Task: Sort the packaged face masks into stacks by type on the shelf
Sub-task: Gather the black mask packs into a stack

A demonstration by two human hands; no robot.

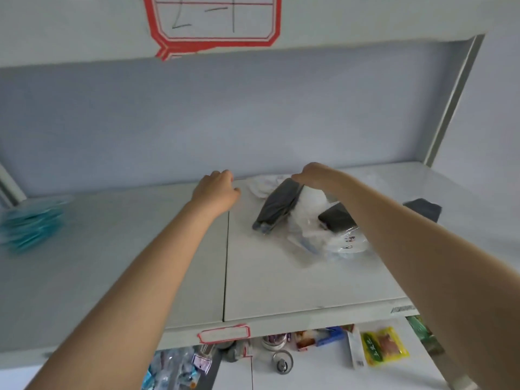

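Centre of frame, on the pale grey shelf [281, 282]: loose heap of packaged masks [315, 229], clear wrappers overlapping, mix of dark and white ones. Right hand [312, 175] sits over the heap's far end, fingers curled down and pinching the top edge of a dark grey mask pack [277, 205]; that pack stands tilted, top lifted, bottom corner down on the shelf. Left hand [216, 190] is just left of the heap, loosely curled, fingers together, holding nothing; can't tell whether it touches the shelf. Another black pack [336, 218] lies in the heap, partly behind the right forearm. White pack with small printed marks [349, 242] at the heap's near edge. White crumpled piece [261, 185] at the far side, between the two hands. Right of the right forearm, well apart from the heap: a separate dark grey piece [422, 208] flat on the shelf. Left edge of frame: stack of teal-blue mask packs [31, 223], blurred. Top centre: red-bordered label [213, 21] on the shelf edge above, handwritten marks. Bottom of frame, lower shelf: mixed goods, incl. a yellow packet [384, 347].
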